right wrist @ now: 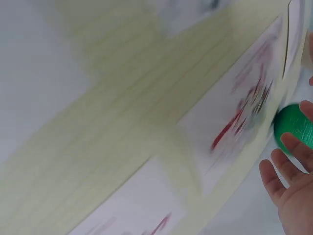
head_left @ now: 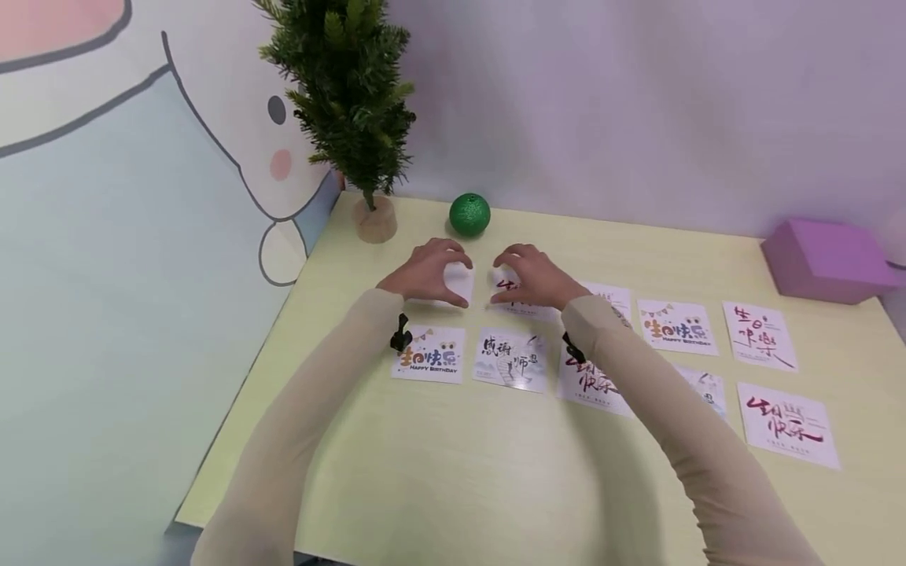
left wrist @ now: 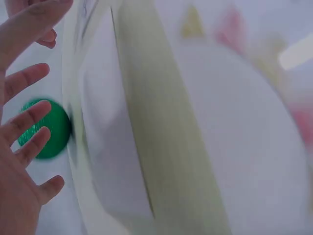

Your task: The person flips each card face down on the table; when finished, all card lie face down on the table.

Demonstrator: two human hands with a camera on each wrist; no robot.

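My left hand (head_left: 429, 271) is over a mostly white card (head_left: 460, 284) in the back row, its fingers and thumb spread in a loose curve with nothing between them. Facing it, my right hand (head_left: 534, 277) hovers over a card with red characters (head_left: 506, 287), fingers spread the same way and holding nothing. A gap separates the two hands. Just behind them on the table sits a shiny green ball (head_left: 469, 215). In the left wrist view the ball (left wrist: 46, 128) shows behind the spread fingers; the right wrist view has the ball (right wrist: 293, 128) beside the fingertips.
Printed cards lie in two rows on the pale table (head_left: 425, 464), among them a birthday card (head_left: 429, 355) and a grey-printed card (head_left: 510, 359). A small artificial tree (head_left: 354, 102) on a wooden base (head_left: 376, 221) stands back left. A purple box (head_left: 828, 259) stands back right.
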